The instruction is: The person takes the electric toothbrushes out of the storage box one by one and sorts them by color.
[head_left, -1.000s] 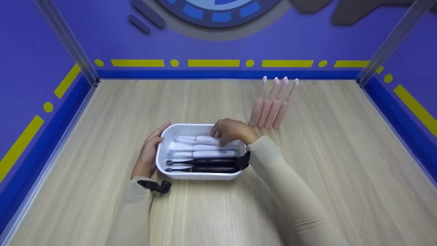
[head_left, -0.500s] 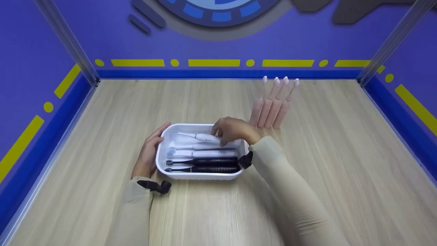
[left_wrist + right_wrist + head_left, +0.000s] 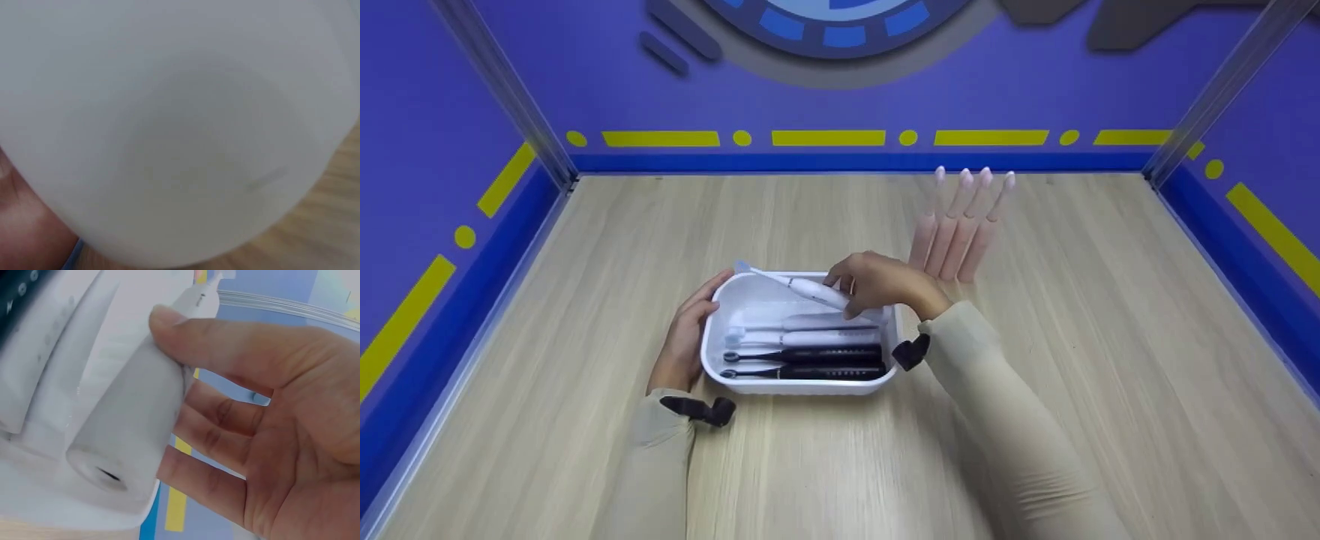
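Head view: right hand [image 3: 885, 283] pinches white toothbrush [image 3: 814, 292], tilted, slim-necked, pale-tipped; left hand [image 3: 684, 334], fingers straight, touches white tray [image 3: 802, 387].

- In the head view, the right grip [image 3: 881, 282] hid the base of the leftmost slim pink toothbrush [image 3: 923, 236].
- The white plastic tray [image 3: 185, 112] was blurred and cut off in the left wrist view.

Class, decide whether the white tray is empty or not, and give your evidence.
Not empty: in the head view, two black toothbrushes lie inside the tray, with white ones beside them.
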A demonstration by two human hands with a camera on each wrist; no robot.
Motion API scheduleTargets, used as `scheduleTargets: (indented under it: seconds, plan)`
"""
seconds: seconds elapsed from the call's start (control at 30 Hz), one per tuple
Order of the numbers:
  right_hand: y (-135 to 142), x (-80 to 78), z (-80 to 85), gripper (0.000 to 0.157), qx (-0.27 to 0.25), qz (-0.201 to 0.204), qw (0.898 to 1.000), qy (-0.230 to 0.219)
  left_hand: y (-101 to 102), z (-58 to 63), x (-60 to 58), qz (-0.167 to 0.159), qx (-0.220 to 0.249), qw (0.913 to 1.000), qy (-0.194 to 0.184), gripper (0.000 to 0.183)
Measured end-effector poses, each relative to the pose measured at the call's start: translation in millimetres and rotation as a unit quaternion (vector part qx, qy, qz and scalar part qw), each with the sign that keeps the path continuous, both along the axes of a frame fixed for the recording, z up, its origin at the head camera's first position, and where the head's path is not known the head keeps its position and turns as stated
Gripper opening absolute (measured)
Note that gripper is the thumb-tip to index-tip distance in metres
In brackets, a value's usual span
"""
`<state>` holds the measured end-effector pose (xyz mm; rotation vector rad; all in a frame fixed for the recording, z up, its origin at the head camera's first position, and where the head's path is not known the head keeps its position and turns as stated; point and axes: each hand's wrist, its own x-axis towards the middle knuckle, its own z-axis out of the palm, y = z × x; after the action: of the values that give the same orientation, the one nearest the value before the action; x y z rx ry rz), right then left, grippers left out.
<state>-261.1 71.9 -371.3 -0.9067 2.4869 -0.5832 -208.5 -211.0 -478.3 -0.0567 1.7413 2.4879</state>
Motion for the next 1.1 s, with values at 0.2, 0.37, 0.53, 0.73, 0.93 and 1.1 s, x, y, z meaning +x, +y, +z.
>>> scheduleTargets:
  seconds: [0.2,0.37,0.53,0.73,0.93,1.1]
  plan:
    - [7,3.3,2.5,0.048,-0.041,-0.008,0.999,0.006,0,0.7,-0.1,-0.001,-0.005,1.0,-0.007,0.059]
    - [12,6.7,1.7,0.047,-0.079,-0.021,0.996,0.017,-1,0.1,-0.2,-0.006,-0.003,1.0,-0.005,0.059]
    - [17,11.4,0.9,0.046,-0.114,-0.03,0.992,0.049,0,0.0,0.1,-0.005,-0.001,1.0,-0.005,0.058]
    - [22,18.5,2.5,0.043,-0.17,-0.072,0.981,0.052,0,0.0,-0.2,0.0,-0.011,0.9999,-0.005,0.057]
    - [28,22.6,-1.4,0.041,-0.246,-0.112,0.96,0.075,0,-0.4,-0.9,0.005,-0.021,0.9997,-0.009,0.057]
    - [35,24.5,-7.8,0.041,-0.285,-0.132,0.944,0.102,0,-1.1,-1.2,0.006,-0.025,0.9997,-0.003,0.057]
